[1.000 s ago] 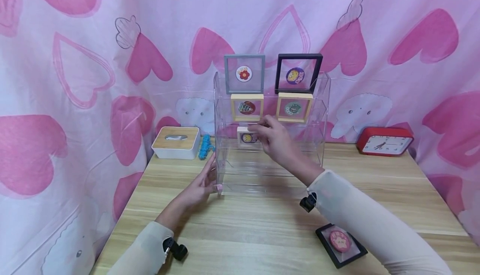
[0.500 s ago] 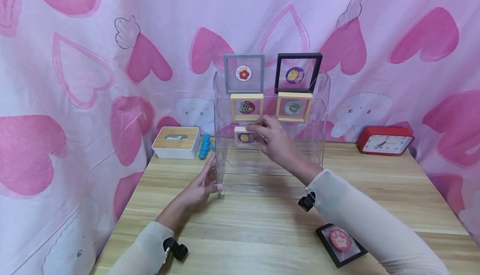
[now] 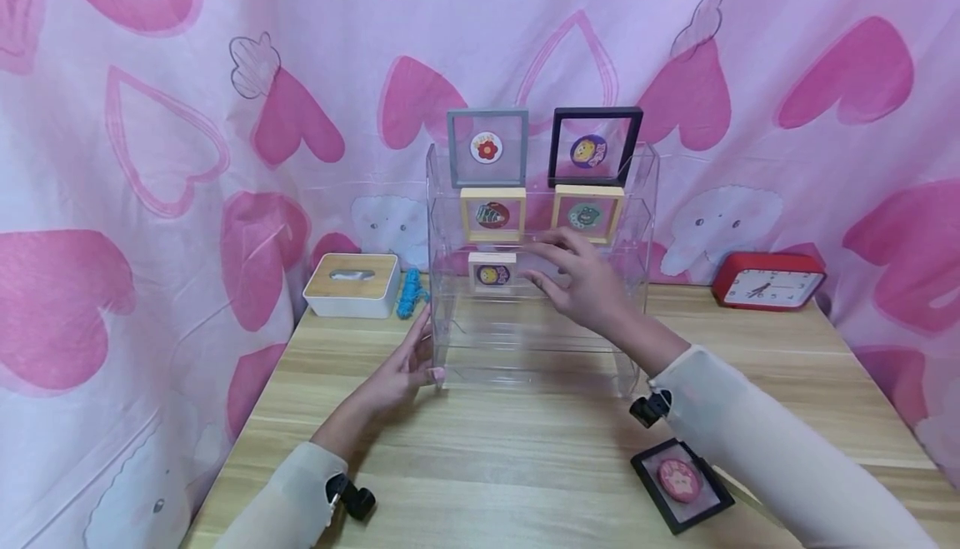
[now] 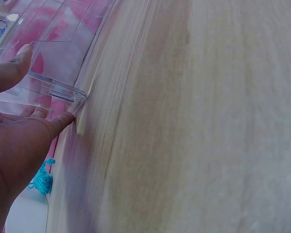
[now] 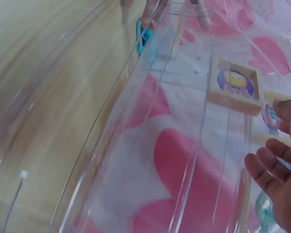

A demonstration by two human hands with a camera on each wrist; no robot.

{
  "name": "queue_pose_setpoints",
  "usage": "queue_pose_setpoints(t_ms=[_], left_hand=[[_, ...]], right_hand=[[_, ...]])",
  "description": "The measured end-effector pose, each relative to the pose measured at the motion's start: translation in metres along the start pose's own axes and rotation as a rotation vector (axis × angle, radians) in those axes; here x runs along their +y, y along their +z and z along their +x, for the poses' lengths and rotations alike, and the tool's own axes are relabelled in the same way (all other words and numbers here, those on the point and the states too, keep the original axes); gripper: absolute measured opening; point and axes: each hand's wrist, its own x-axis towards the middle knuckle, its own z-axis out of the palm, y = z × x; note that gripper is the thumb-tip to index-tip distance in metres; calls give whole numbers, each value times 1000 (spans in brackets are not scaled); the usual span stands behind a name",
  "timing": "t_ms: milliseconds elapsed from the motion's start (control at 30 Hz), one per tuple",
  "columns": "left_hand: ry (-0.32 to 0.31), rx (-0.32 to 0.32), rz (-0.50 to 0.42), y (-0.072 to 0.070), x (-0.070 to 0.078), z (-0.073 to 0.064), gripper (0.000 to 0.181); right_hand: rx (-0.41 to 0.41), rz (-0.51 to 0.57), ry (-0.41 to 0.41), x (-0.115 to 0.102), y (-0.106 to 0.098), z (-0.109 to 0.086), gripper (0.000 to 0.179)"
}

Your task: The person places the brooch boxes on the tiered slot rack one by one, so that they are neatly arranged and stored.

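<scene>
A clear tiered display rack (image 3: pixel 649 224) stands on the wooden table. My left hand (image 3: pixel 397 372) rests against its left side near the bottom, fingers fairly straight and thumb by the front edge. On the third tier a small pale frame (image 3: pixel 492 272) with a purple-and-yellow round badge stands upright. To the right of it, apart from it, my right hand (image 3: pixel 588 286) hovers with fingers loosely bent and nothing held. Two wooden frames, one with a red badge (image 3: pixel 492 214) and one with a green badge (image 3: pixel 585 216), stand a tier higher. The top tier bears a grey frame (image 3: pixel 487 182) and a black frame (image 3: pixel 558 145).
Near the right forearm lies a black frame with a pink badge (image 3: pixel 679 480); another edge shows beneath the sleeve. A tissue box (image 3: pixel 352 286) and blue cord (image 3: pixel 410 293) sit left of the rack. A red clock (image 3: pixel 771 281) stands at right, before a heart-patterned curtain (image 3: pixel 300 24).
My right hand has let go of the small pale frame and moved right. Earlier that frame slid slightly left on its tier. My left hand has stayed at the rack's side.
</scene>
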Motion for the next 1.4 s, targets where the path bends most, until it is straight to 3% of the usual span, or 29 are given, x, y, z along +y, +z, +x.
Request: queue_pose_setpoints(t_ms=[267,533,1067,1200,1400], left_hand=[[15,-9,-15,0,-3,-1,114],[10,-5,-12,1,-1,0,114],[-25,3,4,-1,-3,1,114],[-19,-5,5,-1,-3,2,113],[-21,-5,8,0,-1,2,113]], right_hand=[[-6,-30,-9,14,-29,-17,43],[42,12,-62,34,-61,-40,40],[38,25,-2,65,-98,-104,46],[14,24,54,77,-101,-125,42],[-84,2,246,94,-98,-162,33]])
